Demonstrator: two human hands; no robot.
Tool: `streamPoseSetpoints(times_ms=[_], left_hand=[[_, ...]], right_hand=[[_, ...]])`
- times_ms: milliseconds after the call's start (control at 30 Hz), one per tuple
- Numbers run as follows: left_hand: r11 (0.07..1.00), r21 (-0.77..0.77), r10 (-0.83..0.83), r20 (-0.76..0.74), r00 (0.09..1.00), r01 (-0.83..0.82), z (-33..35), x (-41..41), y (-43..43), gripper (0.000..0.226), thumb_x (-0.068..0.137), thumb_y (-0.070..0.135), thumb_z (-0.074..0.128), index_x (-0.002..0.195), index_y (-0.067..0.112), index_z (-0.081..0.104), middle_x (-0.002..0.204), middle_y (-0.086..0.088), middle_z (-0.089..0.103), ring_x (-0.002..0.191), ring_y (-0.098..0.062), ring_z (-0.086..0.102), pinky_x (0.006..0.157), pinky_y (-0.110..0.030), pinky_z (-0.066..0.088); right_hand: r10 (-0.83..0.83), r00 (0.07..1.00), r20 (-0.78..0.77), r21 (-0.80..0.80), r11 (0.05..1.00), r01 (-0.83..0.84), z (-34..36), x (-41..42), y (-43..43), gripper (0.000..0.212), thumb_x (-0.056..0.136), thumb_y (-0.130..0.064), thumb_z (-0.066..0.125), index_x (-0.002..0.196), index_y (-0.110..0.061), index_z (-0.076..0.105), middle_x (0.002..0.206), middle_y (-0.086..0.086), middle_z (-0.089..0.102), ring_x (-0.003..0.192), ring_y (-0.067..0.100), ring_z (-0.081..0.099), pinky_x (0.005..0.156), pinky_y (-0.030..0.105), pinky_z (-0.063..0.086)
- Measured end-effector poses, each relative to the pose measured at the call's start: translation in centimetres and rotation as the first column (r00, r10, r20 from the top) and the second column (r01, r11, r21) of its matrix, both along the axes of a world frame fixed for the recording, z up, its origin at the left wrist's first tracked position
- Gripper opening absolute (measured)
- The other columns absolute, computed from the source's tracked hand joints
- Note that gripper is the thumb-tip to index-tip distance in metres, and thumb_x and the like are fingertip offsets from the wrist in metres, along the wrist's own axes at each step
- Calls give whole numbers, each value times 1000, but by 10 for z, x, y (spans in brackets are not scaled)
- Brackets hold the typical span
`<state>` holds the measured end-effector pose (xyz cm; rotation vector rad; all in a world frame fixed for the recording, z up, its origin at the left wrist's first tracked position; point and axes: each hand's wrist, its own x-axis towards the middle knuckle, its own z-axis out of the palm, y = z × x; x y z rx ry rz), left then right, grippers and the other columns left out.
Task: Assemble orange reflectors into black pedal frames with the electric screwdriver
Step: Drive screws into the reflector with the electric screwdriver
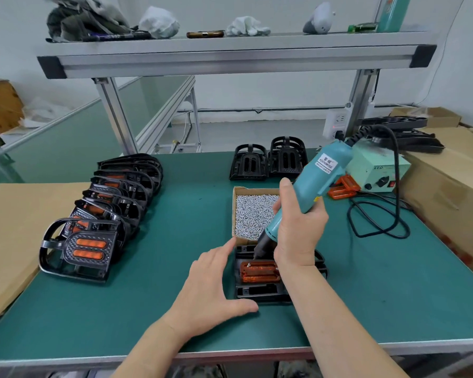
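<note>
A black pedal frame point(260, 291) lies on the green mat in front of me with an orange reflector point(260, 272) seated in it. My right hand point(298, 230) grips the teal electric screwdriver point(316, 180), tilted, its dark tip down at the reflector's upper left corner, where a screw stands. My left hand point(213, 287) rests against the frame's left side, fingers straight, forefinger along the far corner and thumb at the near corner.
An open cardboard box of screws point(253, 212) sits just behind the frame. A row of assembled pedals point(104, 214) lies at left. Two bare black frames point(268, 159), loose orange reflectors point(342, 190), the power supply point(377, 170) and its cable point(380, 227) are at right.
</note>
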<state>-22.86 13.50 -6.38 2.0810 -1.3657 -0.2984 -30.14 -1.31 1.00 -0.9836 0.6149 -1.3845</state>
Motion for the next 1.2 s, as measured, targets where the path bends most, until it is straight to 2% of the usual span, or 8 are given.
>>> streamPoseSetpoints(times_ms=[133, 300, 500, 667, 867, 1000, 1133, 1200], left_hand=[[1000, -7, 9, 22, 1000, -9, 0, 1, 0, 115, 56, 73, 69, 149, 51, 5, 134, 28, 36, 124, 6, 29, 104, -18, 21], [1000, -15, 5, 36, 999, -5, 0, 0, 1, 106, 56, 71, 69, 132, 71, -5, 128, 31, 36, 120, 7, 31, 101, -17, 22], [1000, 3, 16, 47, 999, -16, -1, 2, 1, 108, 56, 72, 69, 129, 76, -11, 120, 44, 26, 115, 16, 25, 98, -8, 19], [1000, 3, 15, 61, 998, -15, -3, 2, 0, 108, 56, 72, 70, 129, 77, -10, 121, 48, 24, 119, 25, 19, 98, -7, 19], [999, -7, 37, 56, 998, -37, -3, 1, 0, 107, 56, 70, 71, 130, 77, -7, 122, 48, 25, 120, 25, 19, 98, -6, 19], [999, -15, 41, 54, 998, -40, -2, 0, 0, 108, 56, 71, 71, 128, 78, -9, 123, 47, 26, 120, 25, 20, 99, -6, 20], [999, -25, 42, 62, 997, -40, -3, 1, -1, 107, 56, 72, 70, 129, 77, -9, 126, 39, 34, 119, 23, 22, 99, -10, 22], [999, -40, 39, 63, 997, -37, -3, 1, -2, 106, 57, 71, 70, 134, 73, -2, 131, 30, 40, 119, 18, 27, 101, -14, 23]], right_hand=[[10, 999, -47, -104, 994, -15, 1, 5, 11, 16, 76, -38, 76, 69, -33, 62, 64, 10, 59, 54, 13, 55, 54, 23, 47], [18, 996, -89, -116, 993, -28, -4, 8, 17, 19, 74, -42, 75, 66, -31, 61, 56, -1, 57, 49, 12, 52, 50, 21, 46], [39, 994, -102, -165, 985, -56, -4, 11, 17, 14, 75, -43, 74, 67, -38, 63, 55, -3, 56, 50, 11, 52, 51, 22, 46], [54, 994, -97, -186, 980, -71, -7, 12, 17, 18, 76, -41, 74, 71, -30, 61, 58, 1, 57, 51, 13, 53, 52, 21, 47], [43, 990, -135, -286, 955, -81, -10, 15, 18, 22, 84, -26, 73, 75, -13, 58, 58, -6, 57, 52, 16, 54, 52, 36, 50], [78, 988, -135, -292, 950, -115, -11, 16, 18, 24, 84, -27, 72, 77, -9, 57, 57, -7, 56, 50, 10, 53, 52, 24, 47], [146, 978, -150, -264, 947, -182, -12, 18, 18, 29, 80, -35, 72, 76, -11, 56, 57, -8, 53, 49, 11, 49, 50, 29, 45], [131, 974, -185, -273, 945, -179, -14, 20, 18, 41, 79, -40, 72, 75, -3, 55, 57, 4, 51, 50, 16, 46, 50, 35, 43]])
